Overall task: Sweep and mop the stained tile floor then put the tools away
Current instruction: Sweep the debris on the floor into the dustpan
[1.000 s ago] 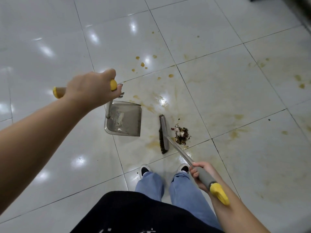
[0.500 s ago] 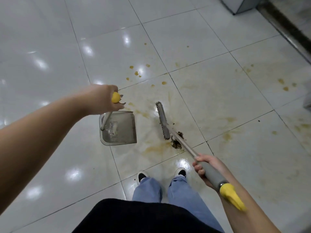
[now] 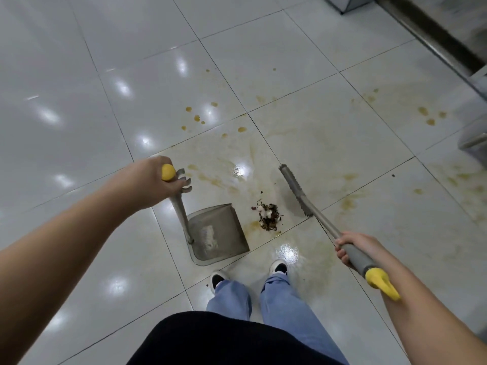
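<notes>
We are standing on the glossy white tile floor [image 3: 79,106], smeared and spotted with yellowish-brown stains [image 3: 276,133] across its middle and toward its right edge, and we are working through the sweeping part of the job; the mopping is not yet begun, judging by how much staining is showing. Our left hand [image 3: 155,184] is curling tightly around the yellow-tipped top of the grey metal dustpan's [image 3: 218,233] long upright handle, keeping the pan's flat tray sitting on the floor just ahead of our left shoe, its open mouth facing right toward the dirt so that one sweep can carry the rubbish in. Our right hand [image 3: 350,246] is gripping the grey padded grip of the long-handled grey broom [image 3: 295,191], just above its yellow end cap, and is holding the shaft slanted so the narrow bristle head is lying on the floor beyond and to the right of the rubbish. Between the broom head and the pan's mouth is lying the small dark pile of debris [image 3: 268,216] with a pale scrap in it, near the pan but apart from both tools. We are judging that a short leftward pull is what comes next, and that loose bits may be scattering past the pan's lip.
</notes>
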The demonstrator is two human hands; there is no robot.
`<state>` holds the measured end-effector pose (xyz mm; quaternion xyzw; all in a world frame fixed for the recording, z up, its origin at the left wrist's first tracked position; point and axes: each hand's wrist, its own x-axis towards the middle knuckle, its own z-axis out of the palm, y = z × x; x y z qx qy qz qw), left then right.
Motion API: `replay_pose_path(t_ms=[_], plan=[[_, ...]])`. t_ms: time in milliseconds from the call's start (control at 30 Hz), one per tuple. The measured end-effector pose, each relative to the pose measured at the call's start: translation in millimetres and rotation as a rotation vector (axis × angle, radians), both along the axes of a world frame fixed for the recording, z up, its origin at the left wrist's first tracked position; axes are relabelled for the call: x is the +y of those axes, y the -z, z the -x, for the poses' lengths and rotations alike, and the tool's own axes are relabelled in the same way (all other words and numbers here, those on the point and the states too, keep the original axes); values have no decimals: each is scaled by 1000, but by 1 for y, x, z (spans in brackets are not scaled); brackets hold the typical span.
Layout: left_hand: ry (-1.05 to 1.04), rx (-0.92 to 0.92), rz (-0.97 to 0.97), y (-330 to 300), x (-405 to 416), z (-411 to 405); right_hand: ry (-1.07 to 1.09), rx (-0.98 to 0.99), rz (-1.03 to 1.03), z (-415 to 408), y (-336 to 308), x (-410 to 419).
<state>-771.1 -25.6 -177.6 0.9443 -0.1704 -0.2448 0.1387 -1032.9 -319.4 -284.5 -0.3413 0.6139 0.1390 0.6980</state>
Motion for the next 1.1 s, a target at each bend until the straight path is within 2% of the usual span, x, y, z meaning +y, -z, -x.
replay_pose_path(t_ms=[167, 333, 400, 500, 567, 667, 733, 833, 933, 1100], plan=[[-34, 30, 25, -1, -21, 1, 175, 30, -193, 5, 36, 2], [-33, 34, 32, 0, -43, -1, 271, 0, -116, -14, 57, 21], [-44, 43, 43, 1, -48, -4, 212, 18, -27, -27, 62, 25], [-54, 57, 53, 4, -55, -9, -21, 97, 180, -37, 69, 23], [-37, 66, 45, 6, -59, -11, -159, 147, 235, -35, 73, 11], [-14, 157, 58, 5, -53, -17, -178, 213, 176, -32, 83, -14], [-10, 226, 78, 4, -40, -20, -140, 243, 64, -32, 89, -23], [-39, 269, 111, 8, -13, -17, -147, 218, -61, -34, 94, -25], [-156, 278, 173, 18, 17, -13, -141, 228, -74, -38, 99, -18], [-195, 302, 97, 27, 62, -13, -104, 255, -74, -44, 109, -2]])
